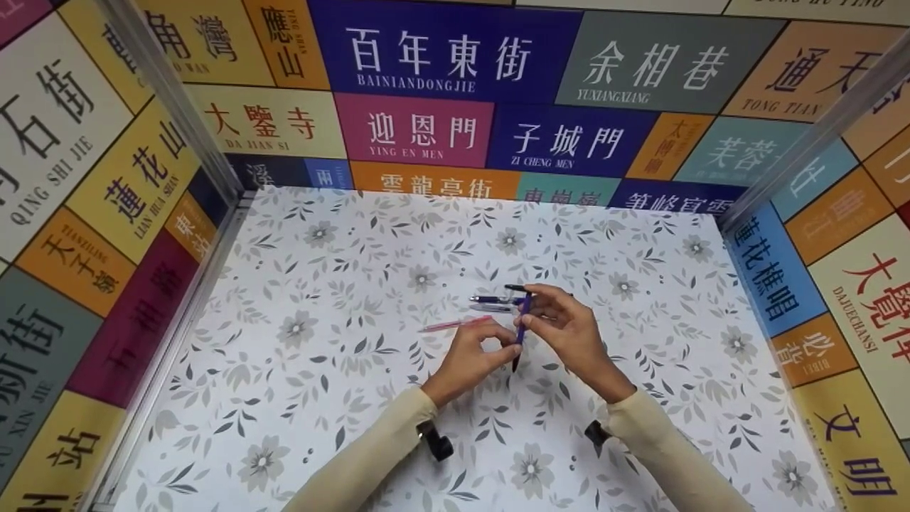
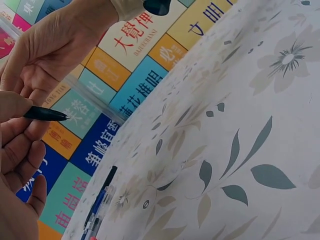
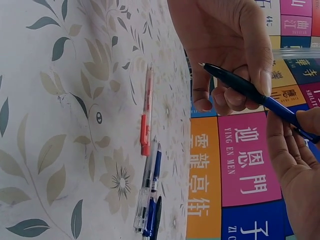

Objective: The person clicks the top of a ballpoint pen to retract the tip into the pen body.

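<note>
- Blue is the colour of the one pen (image 1: 522, 328) gripped between both hands above the middle of the floral tabletop (image 1: 298, 398).
- One red pen (image 1: 455, 325) and three darker pens (image 1: 498, 299) are counted lying on the surface, nearer its far edge.
- The left hand (image 1: 469, 359) is curled round the pen's lower part.
- The right hand (image 1: 569, 327) is closed on its upper end, pinching it.

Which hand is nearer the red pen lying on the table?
Left. The left hand sits just below the red pen; the right hand is farther right, holding the blue pen.
</note>
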`<state>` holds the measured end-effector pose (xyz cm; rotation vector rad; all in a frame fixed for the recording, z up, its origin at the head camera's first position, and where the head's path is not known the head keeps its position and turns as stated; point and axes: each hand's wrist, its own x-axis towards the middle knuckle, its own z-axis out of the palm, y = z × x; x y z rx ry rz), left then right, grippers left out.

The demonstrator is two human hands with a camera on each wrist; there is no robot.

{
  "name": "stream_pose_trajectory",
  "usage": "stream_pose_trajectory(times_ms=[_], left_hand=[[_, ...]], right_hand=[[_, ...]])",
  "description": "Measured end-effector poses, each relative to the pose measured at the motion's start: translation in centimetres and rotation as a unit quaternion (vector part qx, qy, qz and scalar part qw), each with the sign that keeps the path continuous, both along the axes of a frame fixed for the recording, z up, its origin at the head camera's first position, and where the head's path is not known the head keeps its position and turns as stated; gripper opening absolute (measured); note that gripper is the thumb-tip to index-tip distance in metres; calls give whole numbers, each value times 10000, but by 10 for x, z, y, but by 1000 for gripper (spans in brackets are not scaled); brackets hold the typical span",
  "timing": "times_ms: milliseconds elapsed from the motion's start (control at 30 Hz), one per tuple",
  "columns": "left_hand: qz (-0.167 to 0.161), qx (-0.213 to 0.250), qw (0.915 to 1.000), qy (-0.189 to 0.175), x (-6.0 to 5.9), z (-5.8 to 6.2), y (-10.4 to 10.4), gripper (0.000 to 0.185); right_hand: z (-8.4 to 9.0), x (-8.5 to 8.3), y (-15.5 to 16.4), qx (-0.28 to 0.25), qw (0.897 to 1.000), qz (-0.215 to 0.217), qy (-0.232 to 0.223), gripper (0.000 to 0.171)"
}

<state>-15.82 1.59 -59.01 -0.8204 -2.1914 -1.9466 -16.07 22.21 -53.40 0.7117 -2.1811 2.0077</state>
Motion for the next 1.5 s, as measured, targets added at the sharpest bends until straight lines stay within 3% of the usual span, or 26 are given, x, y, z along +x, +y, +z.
stream_pose_trajectory(times_ms=[300,800,1233,1500], left_hand=[[-157,-64,9996,-206,-1,2,-2,5],[13,-182,9987,-472,-2,7,-3,4],[98,-424,9984,-369,-4,12,-12,4],[360,-532,9977,-221,-9,10,-18,7]], right_hand=[[1,-1,1,244,9997,-87,-14,46],[2,-3,0,-31,9996,-148,225,52],[-1,-2,1,-195,9991,-124,358,56],[-2,-3,9,-202,9989,-66,409,60]])
